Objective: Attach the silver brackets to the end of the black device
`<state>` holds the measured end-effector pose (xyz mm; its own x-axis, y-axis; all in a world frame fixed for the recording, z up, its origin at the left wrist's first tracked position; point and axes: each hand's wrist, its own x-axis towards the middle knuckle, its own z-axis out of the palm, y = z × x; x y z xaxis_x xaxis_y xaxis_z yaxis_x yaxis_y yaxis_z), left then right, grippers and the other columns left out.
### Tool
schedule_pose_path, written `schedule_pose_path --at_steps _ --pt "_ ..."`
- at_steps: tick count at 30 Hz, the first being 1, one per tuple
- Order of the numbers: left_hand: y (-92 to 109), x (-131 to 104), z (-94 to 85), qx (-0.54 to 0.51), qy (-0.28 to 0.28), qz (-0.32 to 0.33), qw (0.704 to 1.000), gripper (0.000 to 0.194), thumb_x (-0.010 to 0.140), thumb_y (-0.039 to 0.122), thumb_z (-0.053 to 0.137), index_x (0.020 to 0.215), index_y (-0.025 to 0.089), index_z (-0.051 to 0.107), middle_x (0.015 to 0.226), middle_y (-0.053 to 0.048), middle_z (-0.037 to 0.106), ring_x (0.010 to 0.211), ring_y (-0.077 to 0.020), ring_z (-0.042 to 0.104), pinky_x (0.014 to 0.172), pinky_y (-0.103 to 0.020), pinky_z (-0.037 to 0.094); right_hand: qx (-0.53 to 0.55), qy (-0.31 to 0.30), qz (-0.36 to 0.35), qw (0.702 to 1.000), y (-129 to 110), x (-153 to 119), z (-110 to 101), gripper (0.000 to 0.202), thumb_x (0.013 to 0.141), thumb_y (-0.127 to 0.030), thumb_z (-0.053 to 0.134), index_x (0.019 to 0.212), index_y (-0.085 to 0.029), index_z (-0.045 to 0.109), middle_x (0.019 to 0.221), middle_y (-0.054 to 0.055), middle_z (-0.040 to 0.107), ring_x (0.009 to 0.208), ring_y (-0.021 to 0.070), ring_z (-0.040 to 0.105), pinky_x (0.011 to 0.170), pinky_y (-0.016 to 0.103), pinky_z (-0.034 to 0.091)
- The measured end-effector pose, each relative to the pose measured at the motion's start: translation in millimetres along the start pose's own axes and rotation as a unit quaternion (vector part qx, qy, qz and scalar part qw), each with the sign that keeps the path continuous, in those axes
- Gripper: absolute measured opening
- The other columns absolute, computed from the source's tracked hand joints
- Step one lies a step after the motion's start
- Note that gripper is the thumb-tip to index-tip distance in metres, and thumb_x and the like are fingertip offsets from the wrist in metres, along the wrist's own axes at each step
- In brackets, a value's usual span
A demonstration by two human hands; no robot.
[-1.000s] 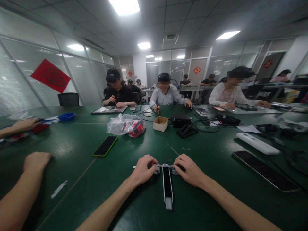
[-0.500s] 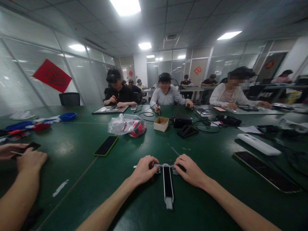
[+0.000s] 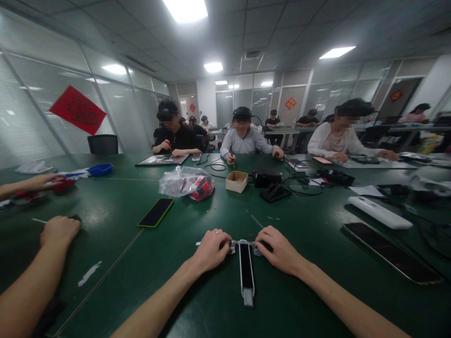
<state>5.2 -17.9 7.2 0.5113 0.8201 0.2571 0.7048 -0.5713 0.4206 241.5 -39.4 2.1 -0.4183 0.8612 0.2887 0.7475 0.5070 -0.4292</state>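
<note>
Straight ahead on the green table lies a slim black strip in a pale frame point(image 3: 246, 267), with a grey tab point(image 3: 248, 296) at its near end. A thin bar crosses its far end, bearing a small silvery piece on either side. My left hand point(image 3: 211, 251) is closed, thumb and fingers pinching around the left silvery piece point(image 3: 232, 247). Over on the other side, my right hand point(image 3: 276, 249) has its fingers closed at the right silvery piece point(image 3: 257, 250). The fingers partly cover both pieces, and I cannot make out their exact kind.
A phone in a green case point(image 3: 156, 212) lies left of centre, a clear bag with red things point(image 3: 187, 183) beyond it. Further right are a small open box point(image 3: 237, 181), a white device point(image 3: 378, 212) and a large phone point(image 3: 389, 252). A co-worker's hand point(image 3: 61, 233) works at left.
My hands and the framed strip stay almost still. At the left, the co-worker's far hand has reached forward to the red things, and the nearer hand has shifted slightly right.
</note>
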Motion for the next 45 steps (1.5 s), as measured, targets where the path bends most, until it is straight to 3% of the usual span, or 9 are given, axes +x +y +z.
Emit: schedule_pose_path --at_steps 8,13,16,20,23,27,31,37,45 --pt "2.6 -1.0 -4.7 -0.028 0.110 0.042 0.993 0.016 0.081 0.012 0.047 0.083 0.017 0.062 0.076 -0.002 0.061 0.073 -0.0156 0.054 0.070 -0.028 0.037 -0.002 0.016 -0.010 1.000 -0.9 0.4 0.9 0.021 0.089 -0.026 0.043 0.085 -0.018 0.062 0.090 0.007 0.060 0.086 0.0191 0.053 0.077 0.035 0.045" --pt "-10.9 1.1 -2.6 0.004 0.106 0.051 0.993 0.016 0.082 0.013 0.047 0.083 0.017 0.062 0.077 -0.003 0.062 0.074 -0.0167 0.055 0.070 -0.029 0.038 0.008 0.053 0.038 0.998 -2.0 0.0 0.7 0.018 0.088 -0.029 0.042 0.089 -0.018 0.057 0.091 0.007 0.060 0.085 0.0188 0.054 0.076 0.034 0.045" --pt "-18.5 3.0 -3.0 -0.003 0.106 0.044 0.993 0.018 0.081 0.012 0.045 0.084 0.017 0.062 0.080 -0.004 0.062 0.076 -0.0170 0.056 0.071 -0.029 0.039 0.004 0.067 0.104 0.992 -22.2 -3.6 -0.6 0.018 0.088 -0.031 0.040 0.087 -0.018 0.053 0.082 0.006 0.060 0.074 0.0171 0.056 0.068 0.030 0.044" --pt "-22.3 3.7 -4.0 -0.005 0.103 0.033 0.994 0.019 0.082 0.014 0.043 0.083 0.017 0.062 0.080 -0.004 0.063 0.077 -0.0176 0.056 0.073 -0.030 0.039 0.011 -0.022 0.178 0.984 -67.1 -7.7 9.6 0.023 0.089 -0.042 0.038 0.094 -0.022 0.049 0.065 0.000 0.060 0.059 0.0167 0.057 0.055 0.026 0.039" --pt "-22.4 1.5 -2.8 -0.005 0.105 0.034 0.994 0.019 0.082 0.013 0.043 0.083 0.018 0.062 0.081 -0.004 0.063 0.078 -0.0171 0.056 0.074 -0.029 0.039 -0.049 -0.072 0.216 0.973 -92.7 -5.1 21.5 0.034 0.079 -0.051 0.051 0.101 -0.025 0.047 0.083 0.004 0.066 0.074 0.0240 0.063 0.061 0.031 0.041" --pt "-24.0 -2.6 -2.5 0.004 0.105 0.030 0.994 0.018 0.081 0.012 0.045 0.083 0.018 0.062 0.082 -0.003 0.063 0.077 -0.0164 0.057 0.074 -0.029 0.038 -0.087 -0.098 0.256 0.958 -100.0 3.7 25.5 0.031 0.076 -0.039 0.053 0.102 -0.025 0.045 0.091 0.007 0.066 0.081 0.0274 0.064 0.064 0.035 0.043" --pt "-27.9 -4.8 -4.6 0.009 0.112 0.013 0.994 0.018 0.082 0.012 0.045 0.081 0.017 0.062 0.082 -0.003 0.063 0.077 -0.0166 0.057 0.074 -0.028 0.038 -0.078 -0.057 0.271 0.958 -69.8 9.0 17.9 0.031 0.077 -0.036 0.052 0.103 -0.023 0.042 0.095 0.009 0.066 0.079 0.0231 0.065 0.062 0.031 0.045" --pt "-29.7 -4.3 -5.5 0.001 0.093 0.007 0.996 0.018 0.081 0.012 0.046 0.084 0.017 0.063 0.083 -0.003 0.064 0.077 -0.0162 0.058 0.074 -0.027 0.039 -0.151 0.048 0.328 0.931 27.3 7.1 -22.2 0.029 0.085 -0.037 0.043 0.107 -0.019 0.042 0.093 0.010 0.066 0.080 0.0213 0.065 0.066 0.030 0.045" --pt "-29.1 -3.2 -4.0 -0.007 0.077 0.009 0.997 0.019 0.083 0.013 0.044 0.083 0.017 0.063 0.083 -0.003 0.064 0.075 -0.0162 0.058 0.072 -0.028 0.040 -0.213 0.046 0.428 0.877 140.4 -6.3 -77.2 0.040 0.085 -0.038 0.045 0.113 -0.010 0.042 0.100 0.019 0.063 0.091 0.0288 0.063 0.075 0.034 0.044"
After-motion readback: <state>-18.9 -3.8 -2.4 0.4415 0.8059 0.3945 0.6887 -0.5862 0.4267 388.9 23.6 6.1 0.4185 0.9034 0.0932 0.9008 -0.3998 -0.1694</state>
